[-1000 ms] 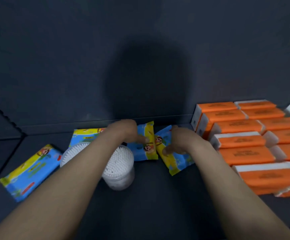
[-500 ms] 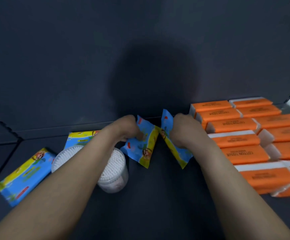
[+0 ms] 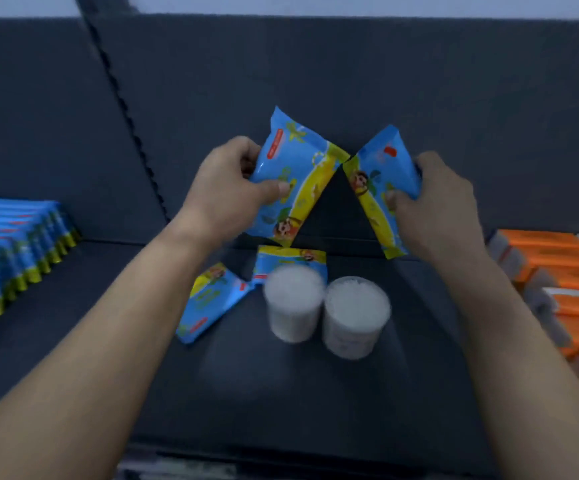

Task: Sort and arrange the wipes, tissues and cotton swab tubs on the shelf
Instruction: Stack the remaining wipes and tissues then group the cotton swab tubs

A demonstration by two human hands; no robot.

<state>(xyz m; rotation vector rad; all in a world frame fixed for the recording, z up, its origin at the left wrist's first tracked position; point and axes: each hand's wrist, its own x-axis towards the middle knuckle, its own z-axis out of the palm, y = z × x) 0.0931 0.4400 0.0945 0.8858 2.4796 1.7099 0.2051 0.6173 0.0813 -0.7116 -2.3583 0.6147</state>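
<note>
The left hand (image 3: 225,188) has its grip closed on a soft blue-and-yellow plastic pack of wipes (image 3: 295,174), thumb across the front and fingers behind, holding it tilted in the air above the dark grey shelf (image 3: 281,393). The right hand (image 3: 437,202) grips a second blue-and-yellow wipes pack (image 3: 381,188) the same way but leaning the opposite way, so the two packs meet at one corner.

Below them we see two loose wipes packs (image 3: 208,303) lying flat, one partly hidden behind two round clear tubs of white cotton swabs (image 3: 293,306) standing side by side. At the far left stands a tidy row of upright wipes packs (image 3: 14,251). At the right lie stacked orange tissue packs (image 3: 558,268).

We judge the film slick. A pack slipping from a thumb pinch would drop onto the tubs and could topple them. A forearm swinging toward the row could also clip the tubs, or tip the row over.

Each held pack shows a cartoon figure and a small red label. We cannot read the print there, nor any on the tubs or tissue packs, because of blur.
</note>
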